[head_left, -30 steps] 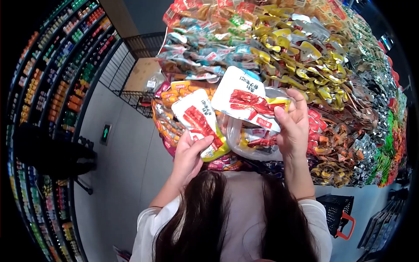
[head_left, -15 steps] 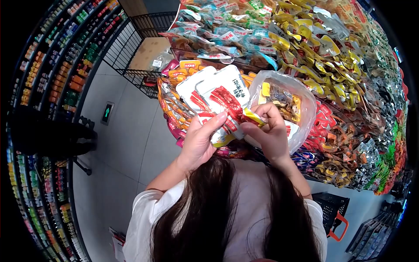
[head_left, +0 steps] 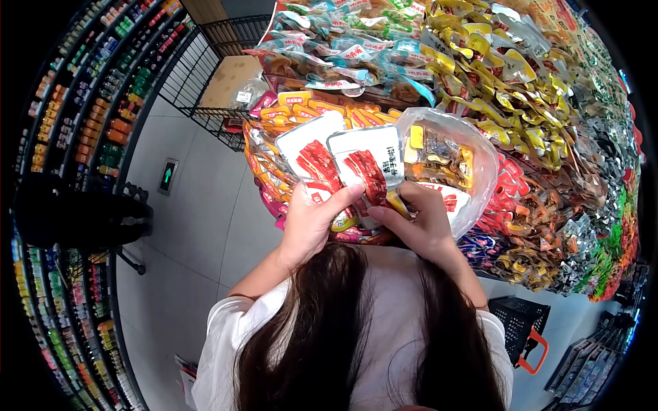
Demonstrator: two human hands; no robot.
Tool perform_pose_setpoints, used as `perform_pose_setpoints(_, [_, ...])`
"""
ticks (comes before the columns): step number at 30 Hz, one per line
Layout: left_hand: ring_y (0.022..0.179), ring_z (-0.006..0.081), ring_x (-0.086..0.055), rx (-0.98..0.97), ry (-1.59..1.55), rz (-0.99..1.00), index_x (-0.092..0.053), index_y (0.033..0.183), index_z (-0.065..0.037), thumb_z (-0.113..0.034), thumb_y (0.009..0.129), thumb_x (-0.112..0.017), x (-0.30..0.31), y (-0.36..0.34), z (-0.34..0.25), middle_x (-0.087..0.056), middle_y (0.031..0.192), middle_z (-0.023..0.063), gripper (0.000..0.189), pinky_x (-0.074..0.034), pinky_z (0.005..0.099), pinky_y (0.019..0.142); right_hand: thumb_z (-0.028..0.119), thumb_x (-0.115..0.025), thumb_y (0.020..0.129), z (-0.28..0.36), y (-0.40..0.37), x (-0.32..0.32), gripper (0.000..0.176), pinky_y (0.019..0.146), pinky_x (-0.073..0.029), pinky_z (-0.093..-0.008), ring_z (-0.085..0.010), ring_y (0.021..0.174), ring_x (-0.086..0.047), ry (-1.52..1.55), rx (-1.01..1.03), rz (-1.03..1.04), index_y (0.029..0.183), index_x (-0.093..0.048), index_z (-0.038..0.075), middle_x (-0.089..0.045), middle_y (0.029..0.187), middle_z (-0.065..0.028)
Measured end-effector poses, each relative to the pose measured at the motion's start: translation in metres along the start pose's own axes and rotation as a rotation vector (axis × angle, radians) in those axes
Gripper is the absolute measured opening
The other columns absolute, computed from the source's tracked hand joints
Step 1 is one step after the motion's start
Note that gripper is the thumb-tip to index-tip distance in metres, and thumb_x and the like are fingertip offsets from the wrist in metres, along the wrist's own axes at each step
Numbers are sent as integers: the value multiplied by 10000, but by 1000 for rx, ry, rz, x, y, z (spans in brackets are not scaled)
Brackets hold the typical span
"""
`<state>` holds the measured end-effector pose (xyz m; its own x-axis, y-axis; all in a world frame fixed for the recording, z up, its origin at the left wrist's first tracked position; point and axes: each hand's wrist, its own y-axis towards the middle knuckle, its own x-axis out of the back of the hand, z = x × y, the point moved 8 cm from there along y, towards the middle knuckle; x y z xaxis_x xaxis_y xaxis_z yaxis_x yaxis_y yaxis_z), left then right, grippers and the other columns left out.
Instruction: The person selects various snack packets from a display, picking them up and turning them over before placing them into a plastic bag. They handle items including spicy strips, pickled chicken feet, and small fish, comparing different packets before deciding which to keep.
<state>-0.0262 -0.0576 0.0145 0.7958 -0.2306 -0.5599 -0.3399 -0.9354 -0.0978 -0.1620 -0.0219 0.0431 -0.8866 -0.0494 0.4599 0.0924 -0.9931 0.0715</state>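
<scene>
Two white snack packets printed with red meat strips are fanned out before me. My left hand (head_left: 310, 222) is closed on the left snack packet (head_left: 310, 152), its thumb lying across the lower part where the two overlap. The right snack packet (head_left: 362, 156) is pinched at its lower right edge by my right hand (head_left: 423, 220). Just beyond my right hand sits a clear plastic bag (head_left: 485, 164), its mouth open, with yellow-and-brown packets (head_left: 439, 161) and a white-and-red packet inside. Fingertips behind the held packets are hidden.
Orange packets (head_left: 271, 168) lie beneath the held ones. Heaps of blue packets (head_left: 343, 51) and yellow packets (head_left: 473, 61) rise behind. A wire cage (head_left: 185, 75) stands left, near a person in dark clothes (head_left: 75, 209). A black basket (head_left: 517, 318) is at lower right.
The two packets have spread apart, and the right one now lies flatter and faces me more fully. My right hand has turned slightly and its fingers are lower.
</scene>
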Motion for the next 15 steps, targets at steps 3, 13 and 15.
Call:
perform_pose_setpoints(3, [881, 139, -610, 58, -39, 11, -535, 1077, 36, 3, 798, -628, -4, -2, 3, -624, 1008, 91, 296, -498, 276, 769, 176, -702, 756, 5, -2, 4, 193, 535, -390, -284, -140, 560, -509, 1, 15, 22, 787, -627, 1, -541, 631, -88])
perform_pose_setpoints(13, [922, 151, -602, 81, -78, 81, -524, 1104, 43, 3, 835, -558, -10, -4, 5, -619, 1029, 96, 275, -485, 291, 813, 119, -662, 807, -9, -6, 17, 149, 627, -426, -223, -56, 709, -524, 288, -100, -60, 866, -611, -8, -575, 726, -17])
perform_pose_setpoints(15, [932, 156, -601, 93, -98, 102, -519, 1116, 47, -13, 851, -539, -10, -4, 5, -616, 1040, 99, 272, -480, 294, 824, 105, -649, 816, -5, -8, 30, 168, 653, -433, -222, -59, 753, -527, 293, -96, -102, 920, -594, -16, -582, 790, -21])
